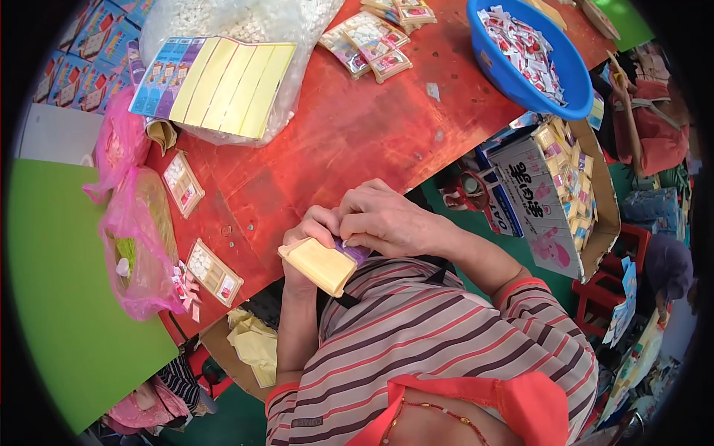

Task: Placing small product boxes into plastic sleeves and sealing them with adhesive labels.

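- Head view: the left hand [306, 239] gripped a yellow box [321, 264] from below, fingers wrapped round its near end, close to the person's chest over the edge of the red table [349, 134].
- The right hand [387, 221] lay over the box's far end, fingertips pressed together, pinching at a purple flap [355, 253] there.
- Left of the hands, two flat trays [214, 272] [183, 183] of small pieces lay on the table, near a pink bag [137, 245].
- Farther up, a fan of yellow and blue cards [216, 80] rested on a clear bag [238, 30] of white pieces.
- More packets [372, 41] lay at the table's top.
- A blue basin [532, 82] of small sachets stood at the upper right.
- Right of the table, an open carton [587, 201] held yellow boxes.
- A green board [67, 282] adjoined the table's left edge.
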`<state>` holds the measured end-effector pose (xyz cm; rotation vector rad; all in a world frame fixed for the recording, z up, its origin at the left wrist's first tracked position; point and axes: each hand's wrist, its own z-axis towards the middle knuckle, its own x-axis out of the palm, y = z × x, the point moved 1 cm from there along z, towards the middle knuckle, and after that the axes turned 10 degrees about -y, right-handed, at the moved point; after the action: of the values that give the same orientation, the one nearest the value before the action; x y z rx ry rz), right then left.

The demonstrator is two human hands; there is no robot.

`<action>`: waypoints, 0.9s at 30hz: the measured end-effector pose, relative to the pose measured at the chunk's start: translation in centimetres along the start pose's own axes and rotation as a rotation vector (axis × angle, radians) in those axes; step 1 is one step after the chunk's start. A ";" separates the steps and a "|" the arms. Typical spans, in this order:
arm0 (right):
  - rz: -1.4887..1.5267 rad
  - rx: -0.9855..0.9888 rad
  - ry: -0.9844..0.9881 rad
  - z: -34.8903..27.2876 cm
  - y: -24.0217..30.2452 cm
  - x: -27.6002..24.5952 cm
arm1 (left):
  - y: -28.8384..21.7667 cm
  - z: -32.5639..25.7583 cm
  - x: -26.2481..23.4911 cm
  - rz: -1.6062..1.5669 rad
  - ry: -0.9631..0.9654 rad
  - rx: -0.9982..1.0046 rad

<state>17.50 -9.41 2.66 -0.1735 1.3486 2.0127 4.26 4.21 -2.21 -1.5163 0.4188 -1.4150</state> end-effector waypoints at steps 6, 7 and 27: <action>-0.126 -0.012 -0.038 -0.4 1.1 0.0 | 1.2 -0.6 0.4 -0.031 -0.067 0.045; -0.157 -0.012 -0.053 -0.5 1.2 0.1 | 1.6 -0.7 0.1 -0.070 -0.074 0.063; -0.116 0.299 -0.123 -1.6 -0.8 -0.9 | 3.8 1.6 3.3 -0.264 -0.327 -0.205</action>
<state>18.22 -11.00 1.77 0.0086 1.5036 1.6757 7.88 0.51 -3.21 -1.9903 0.1690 -1.3181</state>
